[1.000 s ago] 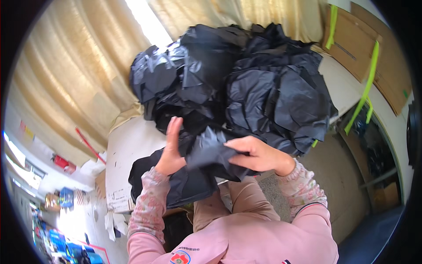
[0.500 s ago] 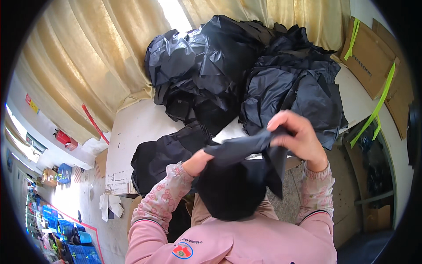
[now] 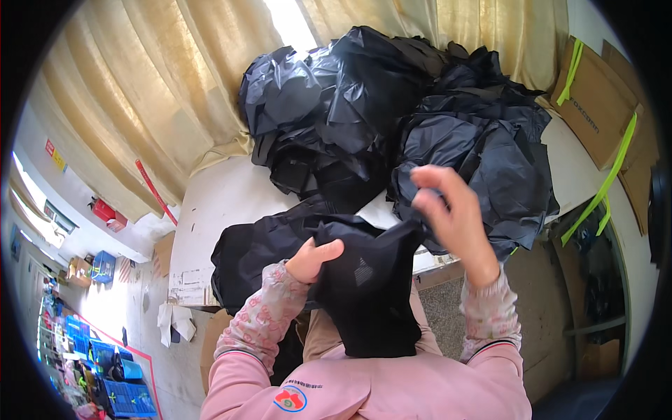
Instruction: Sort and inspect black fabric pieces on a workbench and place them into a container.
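My left hand [image 3: 314, 260] grips the upper left edge of a black fabric piece [image 3: 371, 294], thumb on top. The piece hangs over my lap with a small grey striped patch on its face; its exact kind cannot be made out. My right hand [image 3: 451, 220] is raised just beyond the upper right corner of the piece, thumb and fingers apart, nothing visible between them. Left of my left hand lies a low stack of black fabric pieces [image 3: 259, 248] on the white table [image 3: 210, 199].
Two big crumpled heaps, the left black heap [image 3: 329, 105] and the right black heap [image 3: 483, 154], cover the table's far side before beige curtains [image 3: 154, 84]. Flattened cardboard [image 3: 595, 105] with yellow-green straps leans at the right. Blue crates [image 3: 129, 395] stand on the floor at lower left.
My right hand has let go of the fabric and opened. The piece, bunched and folded over before, now hangs spread out from my left hand, showing the striped patch.
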`<state>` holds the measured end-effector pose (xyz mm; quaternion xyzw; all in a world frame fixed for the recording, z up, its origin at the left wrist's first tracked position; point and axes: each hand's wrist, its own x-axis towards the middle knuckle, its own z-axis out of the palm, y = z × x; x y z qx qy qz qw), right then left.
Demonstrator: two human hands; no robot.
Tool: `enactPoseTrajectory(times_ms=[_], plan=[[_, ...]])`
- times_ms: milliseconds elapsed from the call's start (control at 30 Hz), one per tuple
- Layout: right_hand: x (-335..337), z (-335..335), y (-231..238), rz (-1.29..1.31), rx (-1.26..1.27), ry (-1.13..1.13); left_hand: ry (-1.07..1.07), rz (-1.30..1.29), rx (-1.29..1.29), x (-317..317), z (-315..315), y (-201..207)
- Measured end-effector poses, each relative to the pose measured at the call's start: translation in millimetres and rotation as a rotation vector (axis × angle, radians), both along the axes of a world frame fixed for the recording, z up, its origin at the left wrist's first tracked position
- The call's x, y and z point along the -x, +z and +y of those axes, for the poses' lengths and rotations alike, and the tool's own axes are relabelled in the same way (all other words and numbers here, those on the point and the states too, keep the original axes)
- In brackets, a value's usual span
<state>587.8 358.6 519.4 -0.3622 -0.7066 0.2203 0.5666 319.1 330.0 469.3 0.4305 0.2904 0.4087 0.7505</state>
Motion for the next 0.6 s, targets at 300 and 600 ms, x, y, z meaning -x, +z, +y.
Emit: enactPoseTrajectory(times_ms=[300, 600], plan=[[31.2, -21.9, -20.1, -0.34, -0.207, 0.01, 0.253, 0.097, -0.083, -18.5, 20.1, -3.6], [5.0, -15.7, 4.3, -0.519, -0.15, 0.277, 0.168, -0.193, -0.192, 16.8, 19.4, 18.4]])
